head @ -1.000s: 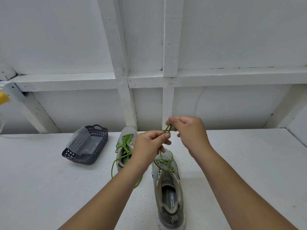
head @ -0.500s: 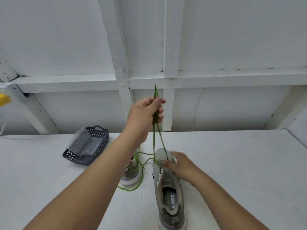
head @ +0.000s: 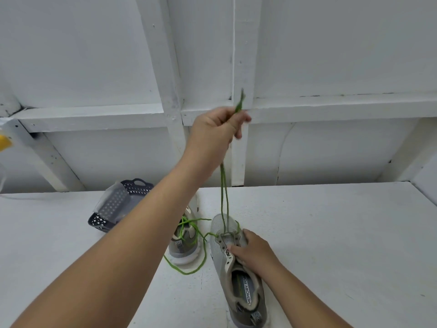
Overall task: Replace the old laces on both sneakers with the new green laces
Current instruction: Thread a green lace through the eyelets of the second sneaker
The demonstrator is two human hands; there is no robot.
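Note:
A grey sneaker (head: 218, 259) lies on the white table, toe away from me. A green lace (head: 224, 192) runs through its lowest eyelets, and both strands rise taut. My left hand (head: 216, 131) is raised high and pinches the two lace ends, whose tips stick out above the fingers. My right hand (head: 254, 250) grips the sneaker's tongue and eyelet area and holds it down. A second grey sneaker (head: 185, 242) stands just left, partly hidden by my left forearm, with its own green lace (head: 189, 261) hanging loose onto the table.
A dark perforated basket (head: 132, 192) with a clear plastic bag in it stands at the back left of the white table (head: 331, 233). A white framed wall rises right behind the table. A yellow object (head: 3, 143) shows at the far left edge.
My left hand has lifted the two lace ends high and drawn the strands taut. My right hand has left the lace and dropped onto the near sneaker, gripping its tongue.

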